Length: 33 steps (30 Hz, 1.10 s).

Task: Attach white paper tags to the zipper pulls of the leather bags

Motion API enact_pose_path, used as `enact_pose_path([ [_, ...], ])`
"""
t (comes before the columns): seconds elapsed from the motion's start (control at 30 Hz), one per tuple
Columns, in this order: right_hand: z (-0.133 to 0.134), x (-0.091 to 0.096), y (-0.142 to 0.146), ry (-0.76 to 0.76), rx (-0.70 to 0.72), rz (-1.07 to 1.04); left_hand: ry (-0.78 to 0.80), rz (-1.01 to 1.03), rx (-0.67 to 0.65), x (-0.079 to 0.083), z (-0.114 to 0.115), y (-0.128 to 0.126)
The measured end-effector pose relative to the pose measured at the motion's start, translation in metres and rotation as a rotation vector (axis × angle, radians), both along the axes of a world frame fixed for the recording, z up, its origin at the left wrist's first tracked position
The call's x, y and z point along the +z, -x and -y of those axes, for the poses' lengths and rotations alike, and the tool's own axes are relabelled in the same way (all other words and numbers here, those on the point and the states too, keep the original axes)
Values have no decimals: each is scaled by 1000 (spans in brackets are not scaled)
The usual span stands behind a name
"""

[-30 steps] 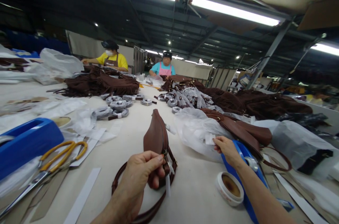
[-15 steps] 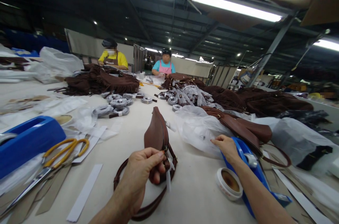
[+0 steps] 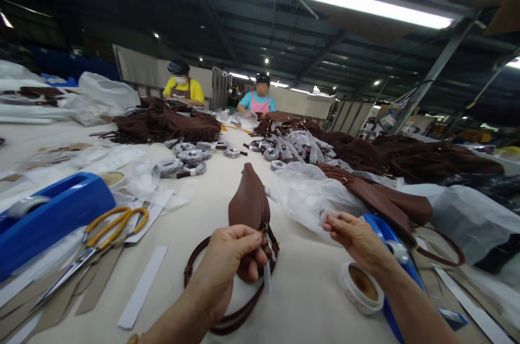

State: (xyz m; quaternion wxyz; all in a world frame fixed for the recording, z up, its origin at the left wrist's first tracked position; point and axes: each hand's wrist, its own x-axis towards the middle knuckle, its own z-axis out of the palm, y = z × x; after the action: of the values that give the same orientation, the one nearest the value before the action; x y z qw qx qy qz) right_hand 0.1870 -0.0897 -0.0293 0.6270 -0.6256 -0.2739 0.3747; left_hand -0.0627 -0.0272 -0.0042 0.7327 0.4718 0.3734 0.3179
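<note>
A small brown zippered handbag (image 3: 248, 200) stands tilted on the table in front of me, its long strap (image 3: 239, 322) looped beneath. My left hand (image 3: 233, 257) is closed in a pinch on the near end of the bag, by the zip and strap hardware. A narrow translucent strip (image 3: 267, 278) hangs just below those fingers. To the right, my right hand (image 3: 355, 235) pinches a small translucent piece (image 3: 324, 216), which I cannot tell apart clearly from the plastic bag (image 3: 303, 192) behind it. Under that forearm lies a blue tape dispenser (image 3: 376, 227).
A white tape roll (image 3: 361, 287) lies near my right wrist. At left are yellow-handled scissors (image 3: 116, 225), another blue dispenser (image 3: 60, 214) and a white paper strip (image 3: 143, 287). Wrapped coiled straps (image 3: 190, 155) and fringed brown bags (image 3: 166, 122) lie further back. Two people sit beyond.
My right hand has lifted off the dispenser area and turned, now with a small translucent piece at its fingertips. My left hand keeps its pinch on the bag. The view has shifted slightly left.
</note>
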Motion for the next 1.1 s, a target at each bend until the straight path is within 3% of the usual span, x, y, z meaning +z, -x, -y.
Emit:
enact_pose_path([
  [0.2, 28, 0, 92, 6, 314, -130, 73, -55, -65, 9, -4, 1],
  [0.33, 23, -4, 124, -31, 359, -179, 55, -108, -78, 16, -7, 1],
  [0.7, 8, -11, 144, -53, 269, -133, 21, -168, -50, 23, -4, -2],
  [1.1, 7, -3, 143, -39, 205, -75, -39, -175, -33, 23, -5, -5],
])
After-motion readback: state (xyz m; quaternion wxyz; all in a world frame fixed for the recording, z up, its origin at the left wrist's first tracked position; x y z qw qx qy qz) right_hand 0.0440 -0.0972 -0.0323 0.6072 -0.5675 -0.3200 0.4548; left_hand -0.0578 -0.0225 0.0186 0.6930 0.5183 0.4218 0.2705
